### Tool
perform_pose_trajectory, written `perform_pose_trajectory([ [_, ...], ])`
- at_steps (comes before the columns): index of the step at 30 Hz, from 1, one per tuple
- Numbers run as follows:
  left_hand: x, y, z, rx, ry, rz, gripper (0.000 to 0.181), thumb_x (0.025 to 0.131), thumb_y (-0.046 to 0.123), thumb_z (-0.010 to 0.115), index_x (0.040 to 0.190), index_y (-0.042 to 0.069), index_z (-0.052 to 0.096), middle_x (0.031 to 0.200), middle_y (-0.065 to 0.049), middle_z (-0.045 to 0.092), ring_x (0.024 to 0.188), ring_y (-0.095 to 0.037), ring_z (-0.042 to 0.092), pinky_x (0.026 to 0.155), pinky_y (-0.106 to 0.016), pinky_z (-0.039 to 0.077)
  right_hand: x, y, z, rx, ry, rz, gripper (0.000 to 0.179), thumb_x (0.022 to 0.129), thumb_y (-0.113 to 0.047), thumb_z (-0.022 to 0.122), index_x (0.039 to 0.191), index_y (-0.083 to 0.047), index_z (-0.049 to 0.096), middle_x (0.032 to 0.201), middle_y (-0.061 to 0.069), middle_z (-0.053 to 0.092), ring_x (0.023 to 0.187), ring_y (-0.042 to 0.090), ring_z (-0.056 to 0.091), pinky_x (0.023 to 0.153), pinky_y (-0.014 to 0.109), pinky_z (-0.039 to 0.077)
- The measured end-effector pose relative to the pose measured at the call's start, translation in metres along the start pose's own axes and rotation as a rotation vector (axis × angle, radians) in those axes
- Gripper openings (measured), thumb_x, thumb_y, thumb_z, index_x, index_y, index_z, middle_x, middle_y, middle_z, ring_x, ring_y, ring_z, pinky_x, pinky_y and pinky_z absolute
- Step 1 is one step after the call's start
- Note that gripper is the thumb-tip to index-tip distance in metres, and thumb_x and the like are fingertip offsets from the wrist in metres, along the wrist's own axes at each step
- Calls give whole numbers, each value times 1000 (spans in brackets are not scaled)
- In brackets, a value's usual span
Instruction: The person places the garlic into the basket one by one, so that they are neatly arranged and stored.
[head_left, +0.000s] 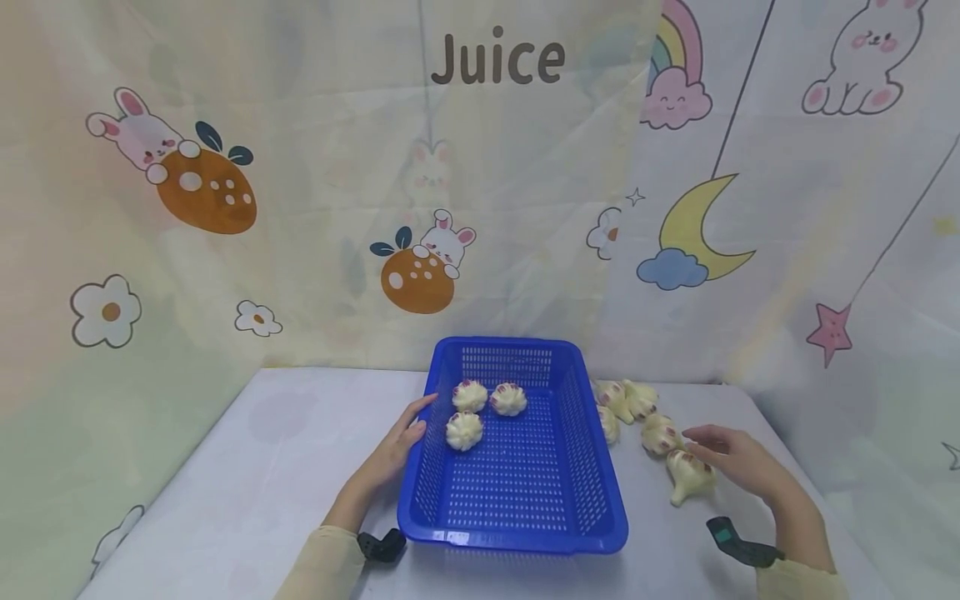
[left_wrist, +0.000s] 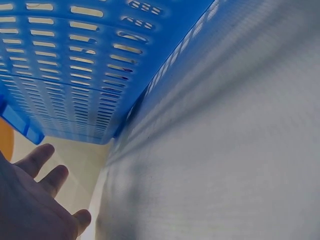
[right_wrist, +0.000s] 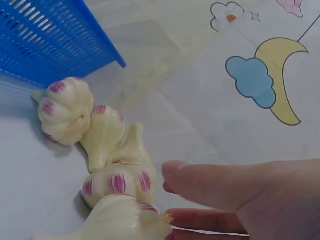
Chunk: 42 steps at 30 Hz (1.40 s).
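A blue plastic basket (head_left: 517,542) with slotted walls stands in the middle of the table. Inside it, toward the left, lie 3 white garlic bulbs (head_left: 464,431) with purple marks. My left hand (head_left: 392,454) is at the basket's left wall, fingers near the rim; the left wrist view shows them extended, not curled round it. Right of the basket lie several more garlic bulbs. My right hand (head_left: 738,460) is beside the nearest garlic bulb (head_left: 690,475) and another garlic bulb (head_left: 660,434), thumb and fingers apart, holding nothing. Whether its fingertips touch them I cannot tell.
A white cloth covers the table (head_left: 300,433). Behind it hangs a curtain (head_left: 517,192) printed with cartoons. More garlic bulbs (right_wrist: 67,111) lie close against the basket's right side. Each wrist carries a black strap device (head_left: 742,546).
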<state>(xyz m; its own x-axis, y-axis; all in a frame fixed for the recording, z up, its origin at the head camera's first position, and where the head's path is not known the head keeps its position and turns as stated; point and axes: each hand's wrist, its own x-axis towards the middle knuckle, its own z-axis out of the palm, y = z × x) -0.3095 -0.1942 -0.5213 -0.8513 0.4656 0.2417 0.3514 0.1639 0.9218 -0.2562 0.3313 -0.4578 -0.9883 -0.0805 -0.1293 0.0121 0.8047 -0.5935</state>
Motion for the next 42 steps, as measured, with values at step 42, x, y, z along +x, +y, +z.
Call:
perform_pose_trajectory([
  [42, 0, 2, 1, -17, -1, 23, 49, 102, 21, 25, 150, 18, 20, 155, -22, 16, 133, -49, 33, 101, -60, 37, -6, 15, -2, 166, -209, 119, 64, 94, -41, 54, 138, 4, 39, 123, 31, 53, 95, 26, 64, 76, 45, 56],
])
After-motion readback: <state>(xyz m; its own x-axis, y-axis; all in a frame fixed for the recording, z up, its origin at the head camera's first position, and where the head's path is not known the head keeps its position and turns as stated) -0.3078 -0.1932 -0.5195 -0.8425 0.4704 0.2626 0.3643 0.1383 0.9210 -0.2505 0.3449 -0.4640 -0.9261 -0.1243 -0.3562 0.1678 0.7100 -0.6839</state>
